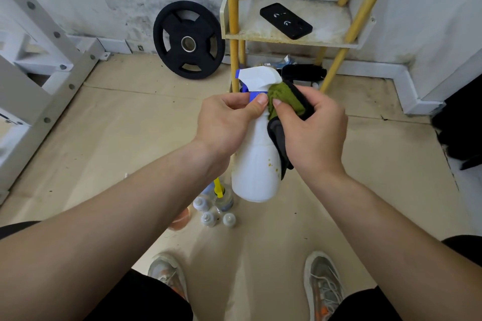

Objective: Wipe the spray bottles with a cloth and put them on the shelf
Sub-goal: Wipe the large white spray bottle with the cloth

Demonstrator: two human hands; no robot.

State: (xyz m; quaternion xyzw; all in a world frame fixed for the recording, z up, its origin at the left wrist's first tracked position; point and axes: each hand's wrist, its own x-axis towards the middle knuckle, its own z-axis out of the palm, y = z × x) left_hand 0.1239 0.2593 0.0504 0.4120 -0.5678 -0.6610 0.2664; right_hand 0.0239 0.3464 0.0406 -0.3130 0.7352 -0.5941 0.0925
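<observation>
step in hand: wiping, the first half of the task. the white spray bottle (257,164) is upright in the air, just in front of the shelf (260,38) and lower than its visible board, not on it. the left hand (227,122) clenches round the bottle's neck at the blue collar, thumb across the collar, and seems to carry the weight. the right hand (313,130) pinches the green cloth (285,98) bunched between thumb and fingers and presses it onto the neck just under the trigger head, on the side away from the left hand. a dark edge of the cloth hangs down along the bottle's body. brownish specks show low on the body and the cloth is not on them. judgement: the neck is being done and the body is left to do.

next move calls for sliding the cloth down over the body to the specks, likely turning the bottle in the left grip, then lifting it up and forward onto the shelf board. a black phone (285,21) lies on that board, so the bottle needs a bare spot beside it. small bottles (216,206) stand on the floor in front of the shelf, below the held bottle; cannot tell if they are wiped. a black weight plate (188,39) leans on the wall left of the shelf, not in the way.
</observation>
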